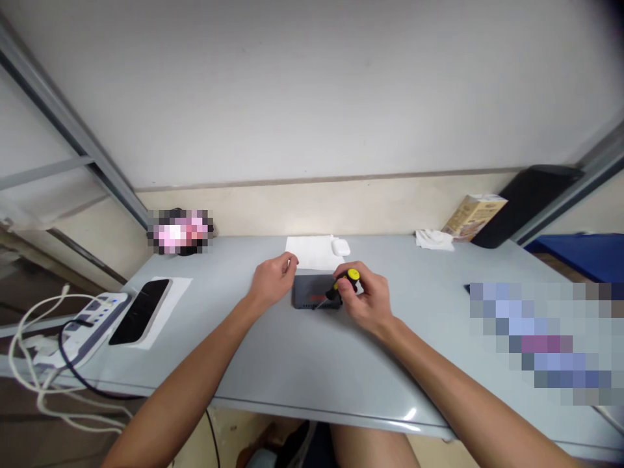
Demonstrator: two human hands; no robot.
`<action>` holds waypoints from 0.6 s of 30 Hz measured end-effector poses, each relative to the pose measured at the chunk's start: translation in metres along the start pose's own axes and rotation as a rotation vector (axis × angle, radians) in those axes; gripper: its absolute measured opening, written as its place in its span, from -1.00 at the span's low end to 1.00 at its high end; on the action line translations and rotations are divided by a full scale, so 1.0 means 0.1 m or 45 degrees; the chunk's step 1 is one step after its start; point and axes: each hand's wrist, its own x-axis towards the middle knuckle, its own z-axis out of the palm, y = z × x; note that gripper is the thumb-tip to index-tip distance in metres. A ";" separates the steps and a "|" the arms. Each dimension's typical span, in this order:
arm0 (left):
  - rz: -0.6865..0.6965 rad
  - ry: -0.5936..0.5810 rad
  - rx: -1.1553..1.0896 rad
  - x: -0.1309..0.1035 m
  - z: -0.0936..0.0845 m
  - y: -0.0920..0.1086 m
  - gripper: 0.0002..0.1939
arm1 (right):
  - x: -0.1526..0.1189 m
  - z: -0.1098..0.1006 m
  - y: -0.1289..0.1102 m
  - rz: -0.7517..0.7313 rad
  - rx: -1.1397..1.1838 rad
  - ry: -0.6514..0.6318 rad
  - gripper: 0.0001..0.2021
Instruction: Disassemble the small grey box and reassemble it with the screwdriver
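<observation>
A flat dark grey box (306, 287) with a row of small slots and a red mark lies on the desk between my hands. My right hand (369, 298) is wrapped round the black and yellow handle of a screwdriver (335, 288). Its thin metal shaft slants down to the left over the box's near edge; whether the tip touches cannot be made out. Just left of the box, my left hand (272, 281) has its fingers curled together, and anything small between them is hidden.
Behind the box are white paper (308, 250) and a white earbud case (340, 247). A phone (141, 312) and a power strip (92, 331) with cables lie on the left. At back right stand a carton (475, 218), crumpled tissue (433, 240) and a black object (526, 201).
</observation>
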 end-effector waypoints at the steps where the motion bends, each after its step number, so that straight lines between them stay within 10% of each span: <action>1: -0.010 0.011 0.008 0.00 0.00 0.01 -0.73 | -0.01 0.01 -0.02 0.006 0.013 -0.035 -0.75; 18: 0.126 -0.182 -0.092 -0.04 -0.06 0.09 -0.68 | -0.08 0.05 -0.05 -0.077 0.117 -0.124 -0.73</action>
